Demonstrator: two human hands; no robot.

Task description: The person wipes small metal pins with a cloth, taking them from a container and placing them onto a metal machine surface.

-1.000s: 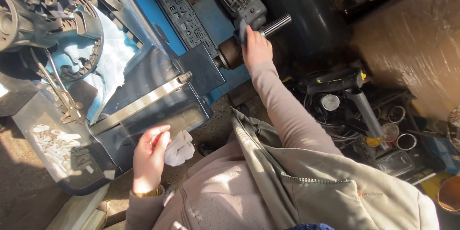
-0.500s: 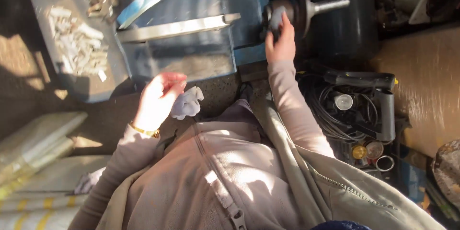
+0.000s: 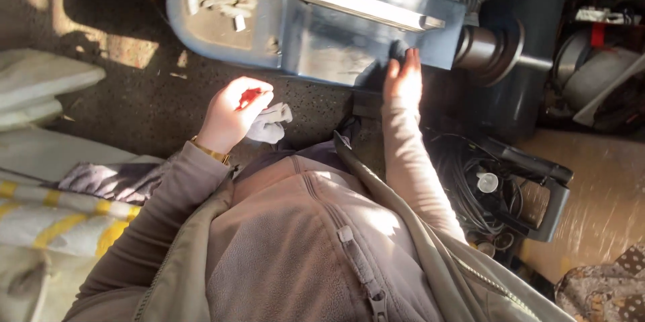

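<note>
While bunched in left hand (image 3: 232,112), rag (image 3: 270,124)

- Open speckled floor (image 3: 134,104) left of left hand (image 3: 232,114).
- Right hand (image 3: 403,80) hemmed by blue machine panel (image 3: 336,47) and dark shaft hub (image 3: 490,50).
- Cable tangle (image 3: 470,181) blocking lower right.

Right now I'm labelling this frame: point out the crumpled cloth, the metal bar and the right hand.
crumpled cloth (image 3: 269,124), head view, on its bunched folds.
metal bar (image 3: 363,4), head view, mid-length on its lit face.
right hand (image 3: 403,80), head view, back of the hand.
</note>
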